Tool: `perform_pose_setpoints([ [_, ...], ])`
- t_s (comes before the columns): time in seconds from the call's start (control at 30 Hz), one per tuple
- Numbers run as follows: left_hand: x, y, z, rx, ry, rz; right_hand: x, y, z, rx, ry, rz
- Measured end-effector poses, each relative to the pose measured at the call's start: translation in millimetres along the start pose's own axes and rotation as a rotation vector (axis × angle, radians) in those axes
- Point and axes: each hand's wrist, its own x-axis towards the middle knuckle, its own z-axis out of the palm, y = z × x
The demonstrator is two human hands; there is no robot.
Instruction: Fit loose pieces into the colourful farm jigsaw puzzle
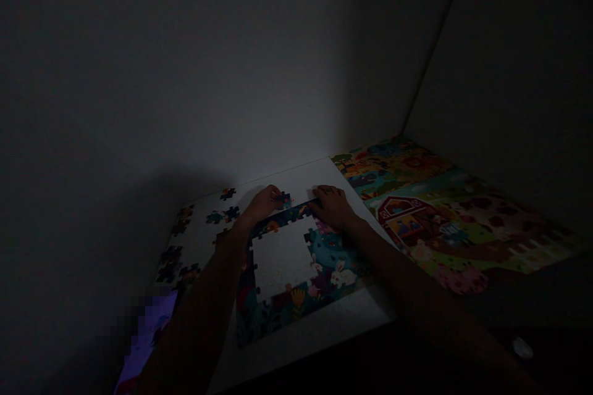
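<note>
A part-built jigsaw puzzle (319,271) lies on a white board (324,321), its frame joined around a bare white middle. My left hand (264,202) rests at the puzzle's far edge, fingers curled on a small puzzle piece (283,199). My right hand (332,205) lies flat, palm down, on the puzzle's far right corner, fingers pressing on the joined pieces. The scene is very dark.
Several loose puzzle pieces (222,216) are scattered on the board's left side. A colourful farm picture sheet (430,216) with a red barn lies to the right. Dark walls stand close behind and to the right. A purple-lit object (148,333) sits at the lower left.
</note>
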Motion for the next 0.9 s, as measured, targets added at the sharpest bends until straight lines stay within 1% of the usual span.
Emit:
perform_pose_setpoints([
  [0.1, -14, 8, 1.6, -0.168, 0.055, 0.046, 0, 1, 0, -0.001, -0.012, 0.0],
  [0.17, -29, 14, 6.5, -0.253, 0.061, 0.071, 0, 1, 1, 0.002, -0.011, 0.002],
  [0.23, -46, 19, 16.2, -0.315, 0.031, 0.09, 0, 1, 1, 0.005, -0.004, 0.002],
  [0.33, -66, 23, 35.5, -0.359, -0.012, 0.101, 0, 1, 1, 0.005, 0.008, 0.003],
  [0.43, -75, 25, 50.8, -0.348, 0.008, 0.099, 0, 0, -1, 0.004, 0.004, 0.005],
  [0.5, -76, 26, 56.1, -0.317, 0.039, 0.098, 1, 0, -2, -0.001, -0.011, 0.005],
  [0.63, -79, 30, 60.4, -0.225, 0.088, 0.096, 1, 1, -1, -0.01, -0.026, 0.014],
  [0.9, -79, 28, 66.9, -0.069, 0.112, 0.113, 1, 3, 2, 0.0, -0.025, 0.019],
])
